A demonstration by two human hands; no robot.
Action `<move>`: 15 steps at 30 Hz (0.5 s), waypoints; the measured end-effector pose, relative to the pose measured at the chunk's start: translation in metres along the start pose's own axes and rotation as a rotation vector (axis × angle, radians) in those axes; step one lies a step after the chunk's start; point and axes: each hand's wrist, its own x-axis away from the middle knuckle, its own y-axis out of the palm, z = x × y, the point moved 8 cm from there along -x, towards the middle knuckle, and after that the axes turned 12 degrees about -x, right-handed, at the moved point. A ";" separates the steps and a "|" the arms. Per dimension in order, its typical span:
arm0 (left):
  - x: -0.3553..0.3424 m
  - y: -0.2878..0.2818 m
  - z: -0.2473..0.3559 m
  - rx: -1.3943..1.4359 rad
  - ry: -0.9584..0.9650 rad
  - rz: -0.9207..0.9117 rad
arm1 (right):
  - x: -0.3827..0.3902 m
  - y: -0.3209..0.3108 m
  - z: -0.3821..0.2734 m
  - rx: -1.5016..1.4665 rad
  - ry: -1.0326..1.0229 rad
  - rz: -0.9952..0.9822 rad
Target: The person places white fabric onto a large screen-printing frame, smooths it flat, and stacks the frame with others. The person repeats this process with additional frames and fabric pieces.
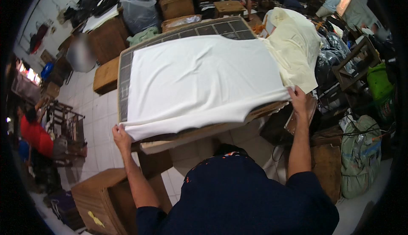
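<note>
A large white cloth (204, 73) lies spread over a worktable with a dark gridded top (125, 71), its surface lightly wrinkled. At the near left corner of the cloth, my left hand (122, 138) is closed on its edge. My right hand (298, 99) pinches the near right corner, beside the table's right end. Between the two hands the near edge is drawn up in a loose fold and hangs over the table's front side. Touching the white cloth at the far right is a heap of cream cloth (295, 43), draped off the table end.
Wooden boxes (100, 188) stand at my left, and a brown stool-like block (106, 75) sits beyond the table's left end. On the right are a green wrapped bundle (361, 156), a wooden frame (357, 58) and black plastic bags (331, 60). A person in red (36, 135) is at far left.
</note>
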 end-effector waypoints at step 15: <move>-0.007 0.011 -0.016 -0.171 -0.064 -0.104 | -0.080 0.047 0.027 0.263 0.213 -0.155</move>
